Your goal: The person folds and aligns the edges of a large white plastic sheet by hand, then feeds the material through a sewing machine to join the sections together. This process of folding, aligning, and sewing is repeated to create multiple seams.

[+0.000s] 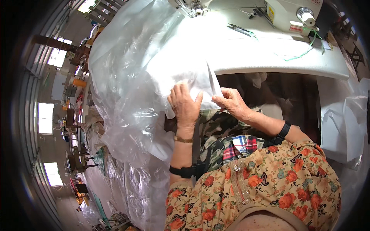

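A white sheet [200, 77], thin and soft, lies over the front edge of a sewing machine's white table and hangs toward my lap. I cannot tell if it is cloth or plastic. My left hand [185, 102] rests flat on it, fingers stretched out and thumb apart. At the sheet's right edge, my right hand [234, 104] pinches the border between thumb and fingers. Translucent plastic sheeting [123, 77] spreads in loose folds left of my hands and falls off the table. The sewing machine's needle end [197, 9] is at the top, beyond the brightly lit sheet.
Thread snips [239, 29] lie on the table near a green thread [304, 54]. The machine's body with its round knob [306, 16] stands at the far right. White sheeting [341, 123] hangs at the right. Workshop equipment and windows [45, 118] line the left.
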Demonstrator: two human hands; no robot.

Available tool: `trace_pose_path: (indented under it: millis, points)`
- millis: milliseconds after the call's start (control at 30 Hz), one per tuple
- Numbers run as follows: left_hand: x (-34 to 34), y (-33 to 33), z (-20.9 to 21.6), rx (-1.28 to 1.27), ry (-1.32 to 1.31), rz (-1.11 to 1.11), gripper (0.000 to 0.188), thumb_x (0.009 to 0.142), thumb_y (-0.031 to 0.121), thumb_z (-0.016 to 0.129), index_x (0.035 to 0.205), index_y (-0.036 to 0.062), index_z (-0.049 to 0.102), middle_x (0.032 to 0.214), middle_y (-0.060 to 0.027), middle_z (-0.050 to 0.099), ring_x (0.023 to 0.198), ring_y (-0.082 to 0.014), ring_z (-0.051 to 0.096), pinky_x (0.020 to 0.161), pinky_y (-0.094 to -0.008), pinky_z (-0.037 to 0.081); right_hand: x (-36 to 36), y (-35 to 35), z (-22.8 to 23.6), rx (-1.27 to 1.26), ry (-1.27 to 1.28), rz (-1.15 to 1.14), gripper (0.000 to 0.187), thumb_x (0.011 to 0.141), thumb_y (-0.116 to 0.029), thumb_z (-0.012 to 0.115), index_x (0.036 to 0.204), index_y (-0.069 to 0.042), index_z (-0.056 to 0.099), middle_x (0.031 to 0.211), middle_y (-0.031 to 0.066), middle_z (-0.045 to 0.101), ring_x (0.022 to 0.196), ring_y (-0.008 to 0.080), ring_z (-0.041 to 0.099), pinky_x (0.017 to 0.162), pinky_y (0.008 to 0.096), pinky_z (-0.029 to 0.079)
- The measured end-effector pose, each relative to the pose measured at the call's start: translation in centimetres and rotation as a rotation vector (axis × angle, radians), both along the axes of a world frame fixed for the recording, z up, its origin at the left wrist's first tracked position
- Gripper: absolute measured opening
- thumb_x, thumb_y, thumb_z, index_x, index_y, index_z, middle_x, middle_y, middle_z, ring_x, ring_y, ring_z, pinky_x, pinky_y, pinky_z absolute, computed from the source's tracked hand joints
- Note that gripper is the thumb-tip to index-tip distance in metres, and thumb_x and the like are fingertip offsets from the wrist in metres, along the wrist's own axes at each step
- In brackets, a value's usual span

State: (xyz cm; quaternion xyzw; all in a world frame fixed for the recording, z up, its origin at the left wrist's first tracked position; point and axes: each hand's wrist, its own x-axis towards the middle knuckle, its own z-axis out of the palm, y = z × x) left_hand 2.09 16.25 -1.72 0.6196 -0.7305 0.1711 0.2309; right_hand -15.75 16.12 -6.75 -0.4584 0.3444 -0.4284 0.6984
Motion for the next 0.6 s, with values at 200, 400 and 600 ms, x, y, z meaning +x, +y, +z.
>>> trace_pose_path:
  millis: [200, 400, 600]
  points:
    - [-1.5, 3.2, 2.7, -0.093, 0.094, -0.054, 0.008, 0.084, 0.009, 0.063, 0.091, 0.0043, 0.061, 0.092, -0.0096, 0.060, 0.090, -0.0287, 0.057, 0.088, -0.0412, 0.039, 0.0, 0.5, 0.4, -0.018, -0.001, 0.007, 0.028, 0.095, -0.027, 0.061, 0.087, 0.000, 0.064, 0.068, -0.0023, 0.056, 0.062, 0.0060, 0.052, 0.058, 0.0251, 0.048]
    - [-2.1, 4.8, 1.7, 0.390, 0.974, -0.160, 0.010, 0.093, 0.009, 0.064, 0.092, -0.0001, 0.061, 0.074, -0.0013, 0.062, 0.063, -0.0096, 0.054, 0.064, -0.0256, 0.045, 0.3, 0.6, 1.2, -0.180, 0.066, 0.020, 0.031, 0.097, -0.025, 0.057, 0.091, 0.005, 0.065, 0.071, 0.0033, 0.062, 0.065, 0.0079, 0.056, 0.061, 0.0273, 0.051]
    - [-2.3, 4.5, 1.1, 0.577, 1.310, -0.190, 0.010, 0.095, 0.009, 0.063, 0.094, -0.0015, 0.064, 0.071, 0.0015, 0.060, 0.060, -0.0030, 0.049, 0.056, -0.0180, 0.039, -0.3, 0.5, 1.0, -0.184, 0.021, 0.068, 0.031, 0.098, -0.023, 0.055, 0.091, 0.005, 0.066, 0.077, 0.0025, 0.064, 0.071, 0.0087, 0.058, 0.067, 0.0278, 0.051]
